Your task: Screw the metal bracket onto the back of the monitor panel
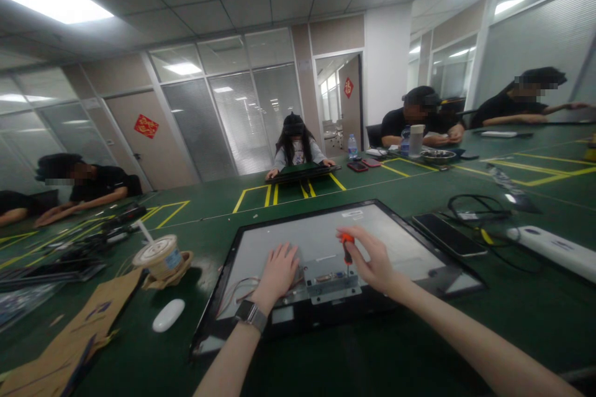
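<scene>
A large flat display panel [321, 239] with a black frame lies back side up on the green table in front of me. My right hand [372, 260] grips a screwdriver [347, 249] with an orange and black handle; it stands upright, its tip at the metal bracket [335, 290] near the panel's front edge. Spread flat, my left hand [279, 270] rests on the panel just left of the bracket. Thin wires [235, 291] run out beside the left wrist, which wears a watch. Whether the tip sits in a screw is too small to tell.
Left of the panel are a drink cup [158, 255], a white mouse [168, 315] and a brown paper bag [84, 335]. On the right lie a phone [449, 234], black cables [479, 205] and a white power strip [559, 251]. Several people sit around the table.
</scene>
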Tool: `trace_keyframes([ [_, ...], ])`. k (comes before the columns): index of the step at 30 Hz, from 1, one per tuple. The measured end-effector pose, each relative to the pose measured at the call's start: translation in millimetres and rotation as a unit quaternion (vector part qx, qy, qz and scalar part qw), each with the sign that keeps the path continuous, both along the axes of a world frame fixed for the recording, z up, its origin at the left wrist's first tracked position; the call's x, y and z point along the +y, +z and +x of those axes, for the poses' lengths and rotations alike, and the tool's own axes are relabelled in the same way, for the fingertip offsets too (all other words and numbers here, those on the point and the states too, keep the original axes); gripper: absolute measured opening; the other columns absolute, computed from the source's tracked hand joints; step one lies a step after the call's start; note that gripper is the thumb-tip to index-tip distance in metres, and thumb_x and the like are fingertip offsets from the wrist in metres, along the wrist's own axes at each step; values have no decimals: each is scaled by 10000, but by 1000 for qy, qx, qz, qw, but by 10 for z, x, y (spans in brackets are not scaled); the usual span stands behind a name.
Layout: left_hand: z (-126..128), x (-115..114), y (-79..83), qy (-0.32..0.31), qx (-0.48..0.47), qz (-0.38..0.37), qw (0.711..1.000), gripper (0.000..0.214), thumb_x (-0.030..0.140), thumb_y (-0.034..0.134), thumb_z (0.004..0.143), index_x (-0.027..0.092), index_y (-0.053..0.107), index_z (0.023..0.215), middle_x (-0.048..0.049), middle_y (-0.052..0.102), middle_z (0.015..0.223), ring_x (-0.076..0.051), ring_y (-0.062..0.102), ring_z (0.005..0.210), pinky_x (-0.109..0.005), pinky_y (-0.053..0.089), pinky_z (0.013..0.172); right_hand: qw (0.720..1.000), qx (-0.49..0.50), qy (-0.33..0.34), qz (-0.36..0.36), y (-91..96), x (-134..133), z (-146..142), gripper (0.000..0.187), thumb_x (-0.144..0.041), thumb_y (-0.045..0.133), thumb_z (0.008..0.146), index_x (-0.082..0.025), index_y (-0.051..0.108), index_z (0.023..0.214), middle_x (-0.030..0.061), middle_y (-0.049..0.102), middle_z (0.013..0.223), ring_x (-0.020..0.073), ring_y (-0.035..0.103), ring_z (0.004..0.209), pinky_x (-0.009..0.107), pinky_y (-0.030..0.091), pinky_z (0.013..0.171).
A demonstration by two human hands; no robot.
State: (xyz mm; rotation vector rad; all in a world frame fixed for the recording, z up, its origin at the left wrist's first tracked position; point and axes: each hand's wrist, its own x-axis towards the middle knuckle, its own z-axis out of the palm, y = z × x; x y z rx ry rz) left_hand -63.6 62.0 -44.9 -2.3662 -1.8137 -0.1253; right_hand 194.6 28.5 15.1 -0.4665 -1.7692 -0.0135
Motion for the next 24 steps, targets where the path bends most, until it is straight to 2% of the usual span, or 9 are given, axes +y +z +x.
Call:
trace_keyframes([
  [3,2,2,3,-2,5,-2,1000,442,280,331,1021,220,452,1441,-115,449,1513,-283,395,1402,-501,347,1130,1000,-11,5,-1,2,6,14,264,-128,468,954,-208,604,1167,79,692,919,200,666,821,330,564,720],
  [9,-5,18,-31,-4,5,5,1000,443,276,325,1021,207,454,1438,-113,449,1514,-300,401,1395,-514,353,1121,999,-4,-9,39,52,-25,-1,222,-169,643,882,-232,658,1095,60,601,897,191,634,776,319,558,682],
  [13,-18,26,-52,-7,0,10,1000,441,280,321,1023,205,455,1436,-119,450,1512,-296,399,1396,-516,357,1119,1000,2,-6,18,43,-47,-19,261,-131,584,901,-227,645,1136,47,582,865,176,615,722,301,543,638],
  [18,-16,22,-35,-5,-2,2,1000,444,288,323,1023,213,451,1442,-109,448,1515,-294,398,1396,-506,346,1129,1000,-12,17,-15,-1,-29,2,334,-103,448,945,-210,567,1238,45,595,834,190,592,725,330,529,669],
  [21,-5,13,-14,-1,1,-3,1000,444,285,326,1024,211,451,1444,-115,443,1518,-295,389,1403,-509,344,1131,999,-14,24,-23,-3,-16,17,295,-116,446,950,-204,584,1195,53,606,851,192,594,738,328,524,671],
  [24,10,0,12,2,4,-8,1000,445,279,335,1023,210,447,1448,-110,440,1521,-293,390,1403,-507,341,1135,1000,1,17,-7,28,-25,13,198,-146,535,924,-209,635,1084,57,604,872,191,604,753,320,528,664],
])
